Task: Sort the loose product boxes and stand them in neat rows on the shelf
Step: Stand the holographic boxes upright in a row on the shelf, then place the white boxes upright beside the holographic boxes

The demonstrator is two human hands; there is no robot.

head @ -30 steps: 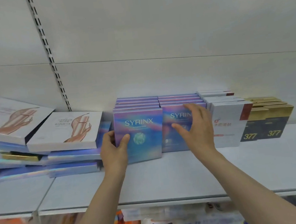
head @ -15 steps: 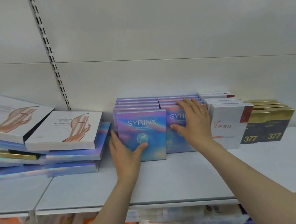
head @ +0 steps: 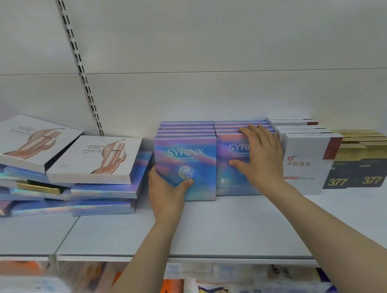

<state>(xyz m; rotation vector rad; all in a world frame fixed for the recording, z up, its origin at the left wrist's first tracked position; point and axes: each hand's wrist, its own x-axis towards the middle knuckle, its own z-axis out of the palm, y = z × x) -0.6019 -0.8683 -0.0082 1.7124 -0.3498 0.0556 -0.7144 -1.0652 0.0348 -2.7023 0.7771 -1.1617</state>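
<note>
While my left hand (head: 166,194) grips the lower left edge of the front left SYRINX box (head: 185,167), thumb curled onto its face, my right hand (head: 260,159) lies spread and flat on the right SYRINX box (head: 229,166). To square them, I should push both rows back evenly, keeping fronts flush. Holographic blue-pink, they stand upright mid-shelf (head: 222,226), toward its back edge. Near the left end, loose boxes (head: 74,186) lie piled, unsorted.

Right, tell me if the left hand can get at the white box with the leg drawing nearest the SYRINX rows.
Probably yes. The left hand sits just right of that white box, which lies on top of its pile with nothing over it or in between.
</note>
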